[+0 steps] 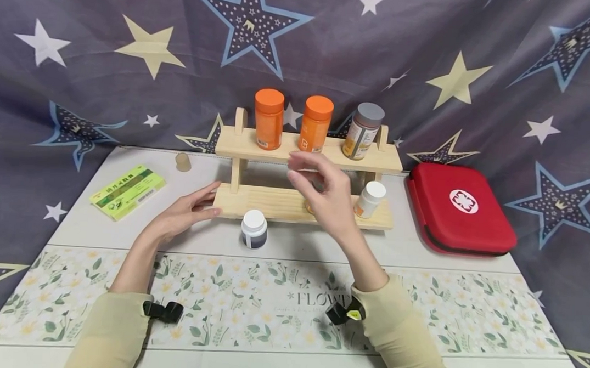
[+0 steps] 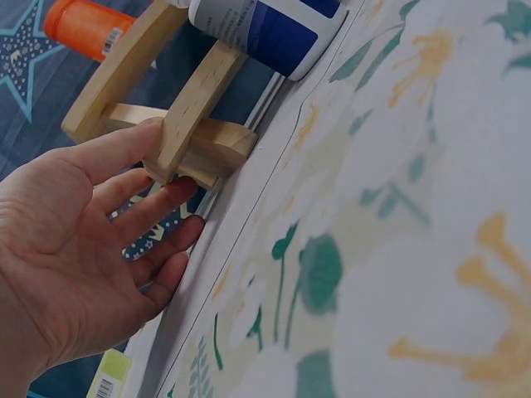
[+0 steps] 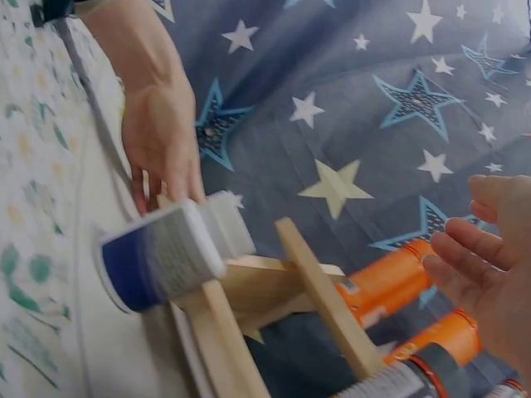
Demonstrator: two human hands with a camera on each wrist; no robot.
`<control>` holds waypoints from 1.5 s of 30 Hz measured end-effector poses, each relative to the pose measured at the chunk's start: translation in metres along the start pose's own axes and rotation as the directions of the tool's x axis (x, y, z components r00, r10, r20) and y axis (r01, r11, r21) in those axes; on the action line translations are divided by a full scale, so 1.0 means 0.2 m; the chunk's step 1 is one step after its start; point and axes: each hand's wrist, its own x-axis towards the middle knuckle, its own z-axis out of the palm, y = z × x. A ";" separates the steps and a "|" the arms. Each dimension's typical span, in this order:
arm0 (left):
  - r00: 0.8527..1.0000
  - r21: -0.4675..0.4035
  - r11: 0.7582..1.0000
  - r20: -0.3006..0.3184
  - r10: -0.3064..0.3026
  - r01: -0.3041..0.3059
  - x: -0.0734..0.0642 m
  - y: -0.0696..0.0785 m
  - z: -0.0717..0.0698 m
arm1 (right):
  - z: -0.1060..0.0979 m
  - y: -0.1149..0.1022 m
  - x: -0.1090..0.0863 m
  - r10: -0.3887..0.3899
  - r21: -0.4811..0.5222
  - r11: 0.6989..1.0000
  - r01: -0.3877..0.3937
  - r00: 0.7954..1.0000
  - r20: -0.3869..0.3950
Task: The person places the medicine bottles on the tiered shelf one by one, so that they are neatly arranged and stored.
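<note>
A two-tier wooden shelf [image 1: 260,199] stands at the back of the table. My left hand [image 1: 182,215] touches the left end of its lower board with thumb and fingertips, the fingers loosely bent in the left wrist view. Near it, a white pill bottle with a dark blue label [image 1: 254,230] stands on the table in front of the shelf. My right hand [image 1: 326,193] is raised before the shelf, thumb and fingers apart, with nothing between them. Behind it, an orange bottle [image 1: 307,207] on the lower board is mostly hidden.
Two orange bottles [image 1: 268,120] and a grey-capped bottle [image 1: 362,132] line the top board. On the lower board's right stands a small white-capped bottle [image 1: 370,199]. A red first-aid case [image 1: 462,208] lies right; a green medicine box [image 1: 128,192] and a small tan cup-shaped piece [image 1: 183,162] lie left.
</note>
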 end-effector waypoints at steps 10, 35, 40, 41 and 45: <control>1.000 -0.008 1.000 -0.001 0.011 -0.011 0.00 -0.01 0.00 | 0.14 0.07 -0.07 0.085 -0.058 0.996 -0.073 0.969 0.232; 1.000 -0.001 1.000 0.003 0.002 -0.002 0.00 0.01 0.00 | 0.21 0.17 -0.12 0.307 -0.312 0.937 -0.154 0.788 0.533; 1.000 -0.016 1.000 0.006 0.004 -0.004 0.00 0.02 0.01 | 0.22 0.17 -0.12 0.331 -0.416 0.905 -0.094 0.770 0.546; 1.000 -0.018 1.000 0.006 0.005 -0.005 0.00 0.02 0.01 | 0.22 0.17 -0.13 0.338 -0.431 0.898 -0.088 0.765 0.549; 1.000 -0.019 1.000 0.005 0.003 -0.003 0.00 0.02 0.01 | 0.23 0.18 -0.13 0.356 -0.455 0.886 -0.086 0.756 0.550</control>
